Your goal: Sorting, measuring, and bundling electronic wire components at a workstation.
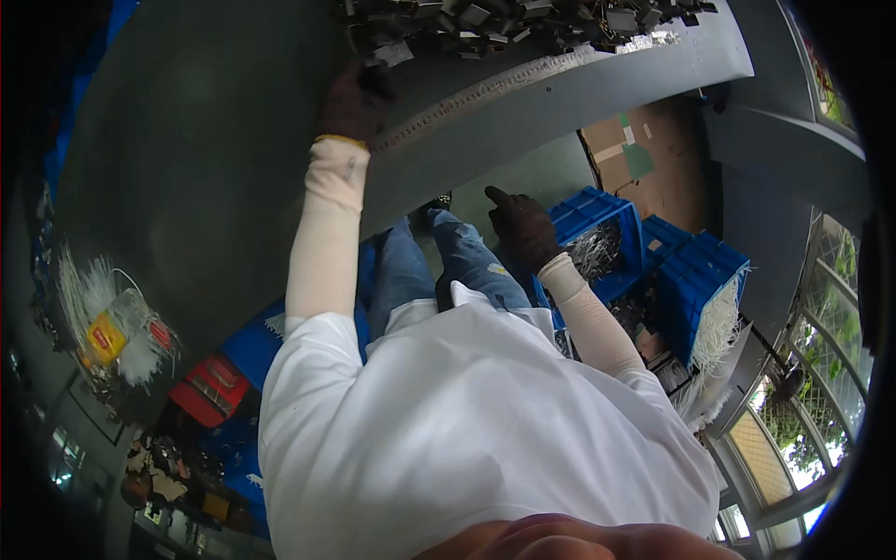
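My left hand point(357, 101), in a dark glove with a yellow cuff edge, reaches over the grey worktable point(215, 177) to the near left end of a heap of small black parts point(504, 23). A small light-grey piece point(396, 53) lies just beyond its fingers. Shadow blurs those fingers, so their grip cannot be made out. My right hand point(525, 229), also dark-gloved, hangs below the table's edge beside a blue crate point(588, 207). One finger of it stretches out to the left, apart from the others, and nothing shows in it.
White and clear strips fill a second blue crate point(698, 289) at the right. At the table's left lies a bundle of clear strips point(140, 350) with a yellow label. A red bin point(210, 390) stands lower left. Cardboard point(653, 168) lies beyond the crates. Windows line the right side.
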The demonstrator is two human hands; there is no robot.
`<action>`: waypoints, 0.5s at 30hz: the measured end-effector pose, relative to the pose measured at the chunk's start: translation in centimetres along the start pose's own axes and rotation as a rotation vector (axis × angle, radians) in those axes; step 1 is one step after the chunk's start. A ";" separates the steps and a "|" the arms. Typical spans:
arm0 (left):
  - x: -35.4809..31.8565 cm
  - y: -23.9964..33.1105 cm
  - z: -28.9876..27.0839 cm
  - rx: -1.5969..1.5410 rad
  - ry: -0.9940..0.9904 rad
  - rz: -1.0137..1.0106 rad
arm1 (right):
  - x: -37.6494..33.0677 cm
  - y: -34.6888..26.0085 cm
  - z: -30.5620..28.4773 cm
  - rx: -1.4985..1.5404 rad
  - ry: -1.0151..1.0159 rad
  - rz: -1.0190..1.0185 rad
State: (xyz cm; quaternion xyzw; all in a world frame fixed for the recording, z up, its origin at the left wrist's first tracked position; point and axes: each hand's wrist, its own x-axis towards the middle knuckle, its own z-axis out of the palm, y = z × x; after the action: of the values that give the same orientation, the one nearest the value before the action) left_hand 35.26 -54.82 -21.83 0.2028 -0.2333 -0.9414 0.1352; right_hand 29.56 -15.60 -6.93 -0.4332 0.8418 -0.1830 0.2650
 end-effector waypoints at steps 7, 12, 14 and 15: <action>-13.4 2.9 10.6 -0.114 0.331 -0.083 | 0.6 -0.7 -0.9 0.016 -0.098 0.019; -22.6 2.7 8.3 -0.244 0.301 -0.064 | 3.7 -4.2 -1.1 0.053 -0.117 -0.080; -26.6 2.3 8.2 -0.276 0.491 0.031 | 5.1 -6.3 -0.7 0.083 -0.101 -0.096; -28.9 2.3 8.4 -0.262 0.619 0.046 | 6.1 -7.6 -0.4 0.240 -0.156 -0.073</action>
State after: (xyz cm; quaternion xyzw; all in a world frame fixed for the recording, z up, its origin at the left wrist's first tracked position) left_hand 57.37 -43.47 -4.70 0.4545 -0.0630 -0.8539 0.2458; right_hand 31.24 -24.84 -4.30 -0.4418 0.7743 -0.2575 0.3728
